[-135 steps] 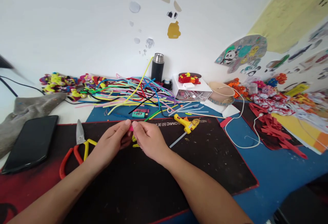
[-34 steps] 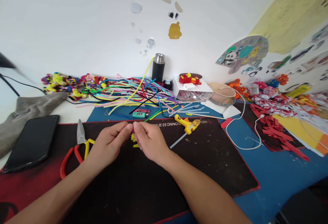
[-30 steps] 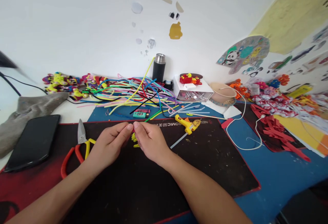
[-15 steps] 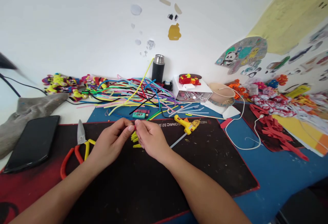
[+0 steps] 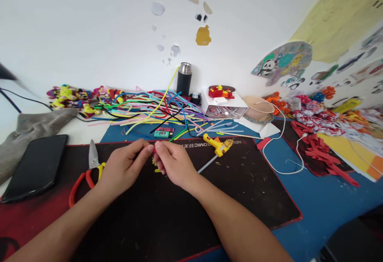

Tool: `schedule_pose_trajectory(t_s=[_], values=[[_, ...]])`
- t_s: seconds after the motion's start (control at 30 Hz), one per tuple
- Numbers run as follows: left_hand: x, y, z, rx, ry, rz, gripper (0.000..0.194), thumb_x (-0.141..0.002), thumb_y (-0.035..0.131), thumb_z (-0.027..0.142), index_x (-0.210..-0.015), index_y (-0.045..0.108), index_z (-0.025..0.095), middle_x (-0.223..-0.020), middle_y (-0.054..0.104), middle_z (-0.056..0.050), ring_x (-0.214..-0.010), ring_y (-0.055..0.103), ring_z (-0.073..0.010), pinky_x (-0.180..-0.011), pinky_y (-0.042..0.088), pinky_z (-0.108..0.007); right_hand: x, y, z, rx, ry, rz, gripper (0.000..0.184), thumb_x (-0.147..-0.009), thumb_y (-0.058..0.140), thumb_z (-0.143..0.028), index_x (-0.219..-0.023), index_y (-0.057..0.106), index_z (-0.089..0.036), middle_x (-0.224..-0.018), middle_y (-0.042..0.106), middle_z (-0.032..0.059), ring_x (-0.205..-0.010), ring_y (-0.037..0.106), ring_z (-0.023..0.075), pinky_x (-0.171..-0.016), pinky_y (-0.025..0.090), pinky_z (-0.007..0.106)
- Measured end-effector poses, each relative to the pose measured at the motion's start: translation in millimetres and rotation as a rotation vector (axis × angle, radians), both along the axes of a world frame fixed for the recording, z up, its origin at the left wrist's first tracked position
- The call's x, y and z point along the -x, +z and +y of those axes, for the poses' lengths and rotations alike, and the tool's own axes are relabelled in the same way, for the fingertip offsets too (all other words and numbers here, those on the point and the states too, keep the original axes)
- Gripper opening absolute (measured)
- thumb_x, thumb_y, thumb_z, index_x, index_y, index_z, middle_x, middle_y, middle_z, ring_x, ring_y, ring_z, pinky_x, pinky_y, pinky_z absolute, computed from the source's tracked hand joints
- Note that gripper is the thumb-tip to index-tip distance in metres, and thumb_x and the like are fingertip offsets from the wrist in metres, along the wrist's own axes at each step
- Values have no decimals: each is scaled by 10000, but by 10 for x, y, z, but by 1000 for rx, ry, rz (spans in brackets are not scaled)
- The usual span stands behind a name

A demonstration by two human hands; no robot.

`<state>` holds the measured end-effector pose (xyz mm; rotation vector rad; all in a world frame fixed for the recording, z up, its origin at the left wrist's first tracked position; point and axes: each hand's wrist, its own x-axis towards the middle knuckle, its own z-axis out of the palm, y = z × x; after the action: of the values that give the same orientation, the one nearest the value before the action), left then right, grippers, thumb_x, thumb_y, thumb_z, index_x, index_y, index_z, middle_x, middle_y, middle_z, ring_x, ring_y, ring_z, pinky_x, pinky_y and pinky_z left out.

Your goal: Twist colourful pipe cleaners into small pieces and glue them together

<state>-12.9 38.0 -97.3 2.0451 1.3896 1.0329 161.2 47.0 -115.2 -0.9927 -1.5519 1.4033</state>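
My left hand (image 5: 125, 166) and my right hand (image 5: 173, 162) meet over the black mat (image 5: 239, 190), fingertips pinched together on a small pink-red piece (image 5: 154, 149) that barely shows between them. Short yellow pieces (image 5: 156, 167) lie on the mat just under my fingers, partly hidden. Both hands are closed. Red-handled pliers (image 5: 89, 170) lie left of my left hand. A yellow glue gun (image 5: 218, 144) lies to the right of my right hand.
A heap of coloured pipe cleaners (image 5: 149, 110) sprawls behind the mat, with a black flask (image 5: 183, 79) and a white box (image 5: 224, 104) beyond. A black phone (image 5: 36, 166) and grey cloth (image 5: 32, 126) sit far left. A white cable (image 5: 281, 154) and red paper strips (image 5: 323, 150) lie right.
My hands have stayed pinched together at the same spot, with only small finger shifts. More of the yellow pieces below is covered now. The view wobbled slightly.
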Motion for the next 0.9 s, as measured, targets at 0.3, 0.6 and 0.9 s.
schedule_pose_trajectory(t_s=[0.3,0.6,0.9], values=[[-57,20,-26,82,8,-112,434,-1008,511,527,-707,581,221,-616,531,32,-567,474,-153,-558,390,-262,-6,55,-28,-141,-42,-143,537,-1092,360,-576,-706,501,-230,-588,523,-15,-567,513,148,-562,377,271],[-62,-24,-59,135,23,-130,456,-1011,505,535,-682,513,218,-608,482,35,-569,435,-146,-543,347,-264,41,1,-34,-133,-84,-127,536,-1075,380,-598,-689,462,-234,-587,483,-15,-568,464,150,-545,372,276],[-96,-29,-63,149,55,-126,492,-1017,470,565,-681,537,212,-583,498,35,-544,439,-147,-528,340,-271,88,-111,-17,35,-69,16,604,-1010,425,-748,-709,504,-230,-571,492,-20,-515,462,135,-484,393,257]])
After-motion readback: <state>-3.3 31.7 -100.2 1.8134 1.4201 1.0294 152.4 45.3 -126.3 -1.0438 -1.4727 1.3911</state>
